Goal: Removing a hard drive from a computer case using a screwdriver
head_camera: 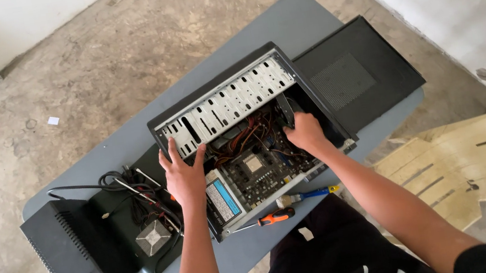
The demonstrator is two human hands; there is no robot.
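The open PC case (249, 132) lies on the grey table (278, 24), between both hands. The left hand (184, 175) rests flat, fingers spread, on its rear edge; the right hand (306, 134) reaches inside (grip hidden). A screwdriver (270, 218) lies nearby.

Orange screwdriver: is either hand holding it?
No. The orange screwdriver lies on the table in front of the computer case, while the left hand and right hand are at the case.

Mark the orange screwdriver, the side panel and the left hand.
orange screwdriver (276, 217), head view, on its orange handle.
side panel (361, 72), head view, on the flat black face beside the vent grid.
left hand (184, 175), head view, on the back of the hand at the case edge.
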